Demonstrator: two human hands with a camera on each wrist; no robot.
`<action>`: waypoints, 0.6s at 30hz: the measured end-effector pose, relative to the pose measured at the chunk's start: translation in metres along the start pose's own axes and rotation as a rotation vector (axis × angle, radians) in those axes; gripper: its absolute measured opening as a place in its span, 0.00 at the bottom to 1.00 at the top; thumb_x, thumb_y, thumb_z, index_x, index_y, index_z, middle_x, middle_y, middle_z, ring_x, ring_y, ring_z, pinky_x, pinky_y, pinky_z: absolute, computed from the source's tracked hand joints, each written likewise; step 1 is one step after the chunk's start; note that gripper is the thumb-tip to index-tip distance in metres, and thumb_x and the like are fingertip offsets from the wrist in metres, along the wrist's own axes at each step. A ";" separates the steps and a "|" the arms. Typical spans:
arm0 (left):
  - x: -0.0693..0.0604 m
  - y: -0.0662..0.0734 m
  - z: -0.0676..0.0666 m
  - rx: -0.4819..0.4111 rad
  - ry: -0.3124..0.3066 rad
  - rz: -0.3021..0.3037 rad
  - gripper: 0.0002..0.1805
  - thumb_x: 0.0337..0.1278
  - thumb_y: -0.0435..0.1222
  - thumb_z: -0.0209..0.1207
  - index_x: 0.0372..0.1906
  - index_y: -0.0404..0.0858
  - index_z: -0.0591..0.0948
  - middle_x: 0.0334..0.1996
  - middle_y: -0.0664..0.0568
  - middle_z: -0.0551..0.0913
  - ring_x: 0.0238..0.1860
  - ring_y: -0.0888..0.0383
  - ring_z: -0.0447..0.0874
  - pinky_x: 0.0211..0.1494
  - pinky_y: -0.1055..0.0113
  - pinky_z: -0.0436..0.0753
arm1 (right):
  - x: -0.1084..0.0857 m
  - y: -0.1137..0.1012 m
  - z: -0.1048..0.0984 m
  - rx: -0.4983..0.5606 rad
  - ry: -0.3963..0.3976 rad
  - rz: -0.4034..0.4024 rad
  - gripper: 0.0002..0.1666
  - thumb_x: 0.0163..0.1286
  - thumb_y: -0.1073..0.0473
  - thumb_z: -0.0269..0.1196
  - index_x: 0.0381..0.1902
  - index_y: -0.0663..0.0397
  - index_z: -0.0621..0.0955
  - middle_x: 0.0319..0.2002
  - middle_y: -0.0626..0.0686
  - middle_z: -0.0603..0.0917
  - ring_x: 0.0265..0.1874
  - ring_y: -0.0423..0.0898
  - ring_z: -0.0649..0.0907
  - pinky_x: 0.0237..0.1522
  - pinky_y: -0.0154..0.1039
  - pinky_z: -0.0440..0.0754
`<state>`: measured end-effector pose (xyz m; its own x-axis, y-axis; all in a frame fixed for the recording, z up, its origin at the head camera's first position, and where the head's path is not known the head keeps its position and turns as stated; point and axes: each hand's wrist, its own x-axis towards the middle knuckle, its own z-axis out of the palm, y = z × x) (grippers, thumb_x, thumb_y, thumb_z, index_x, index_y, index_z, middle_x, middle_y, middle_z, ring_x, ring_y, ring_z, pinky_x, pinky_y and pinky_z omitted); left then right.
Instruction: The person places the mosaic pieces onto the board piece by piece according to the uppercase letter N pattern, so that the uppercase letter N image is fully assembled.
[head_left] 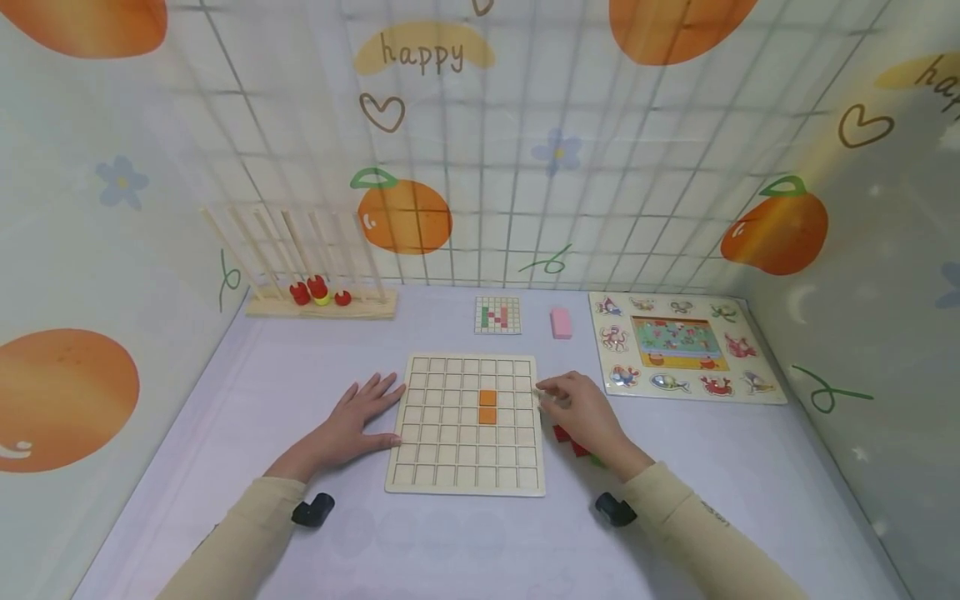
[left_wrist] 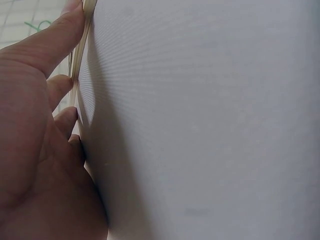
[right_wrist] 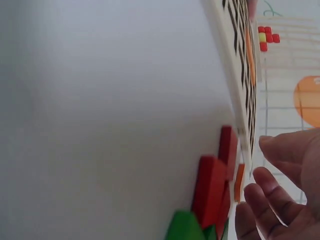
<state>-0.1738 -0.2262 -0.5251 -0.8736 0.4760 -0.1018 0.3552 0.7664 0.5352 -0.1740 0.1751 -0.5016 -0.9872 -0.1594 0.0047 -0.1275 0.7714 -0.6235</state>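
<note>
A square wooden grid board (head_left: pixel 450 458) lies flat, with two orange square tiles (head_left: pixel 487 398) set one below the other in its cells. My left hand (head_left: pixel 352 425) is spread on the table, thumb and fingertips touching the board's left edge. At the board's right edge hovers my right hand (head_left: pixel 581 417), fingers bent a little. In the right wrist view its thumb (right_wrist: pixel 285 145) stands apart from the fingers, with nothing visible between them. Beneath that hand are red blocks (right_wrist: pixel 209 187), a green block (right_wrist: pixel 184 227) and an orange piece (right_wrist: pixel 239 182), partly hidden in the head view.
Behind the board lie a small pattern card (head_left: pixel 498 316) and a pink block (head_left: pixel 561 323). A wooden peg rack (head_left: pixel 322 309) with red and yellow beads stands back left. A sea-animal puzzle board (head_left: pixel 686 346) lies back right. Printed curtains enclose the table.
</note>
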 end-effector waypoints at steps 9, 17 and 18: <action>-0.001 -0.001 0.001 0.013 0.007 0.009 0.50 0.58 0.58 0.68 0.80 0.45 0.61 0.82 0.46 0.50 0.82 0.41 0.39 0.80 0.40 0.36 | 0.008 0.011 -0.006 -0.004 0.009 0.063 0.18 0.68 0.59 0.70 0.55 0.46 0.87 0.48 0.52 0.80 0.44 0.48 0.79 0.46 0.43 0.85; -0.001 -0.001 0.001 0.010 0.011 0.017 0.50 0.58 0.59 0.67 0.80 0.46 0.61 0.82 0.47 0.51 0.82 0.41 0.39 0.80 0.40 0.36 | 0.014 0.016 -0.007 -0.022 -0.001 0.106 0.20 0.68 0.58 0.70 0.58 0.46 0.85 0.51 0.53 0.80 0.46 0.50 0.78 0.49 0.46 0.85; -0.001 -0.001 0.000 0.008 0.012 0.020 0.50 0.58 0.59 0.67 0.80 0.45 0.61 0.82 0.46 0.51 0.82 0.41 0.39 0.80 0.40 0.36 | 0.014 0.017 -0.007 -0.023 -0.001 0.106 0.20 0.68 0.58 0.70 0.58 0.46 0.85 0.51 0.53 0.81 0.47 0.50 0.79 0.50 0.46 0.85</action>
<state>-0.1732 -0.2273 -0.5260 -0.8704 0.4857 -0.0808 0.3751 0.7604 0.5302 -0.1910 0.1901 -0.5063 -0.9951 -0.0773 -0.0614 -0.0248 0.7977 -0.6026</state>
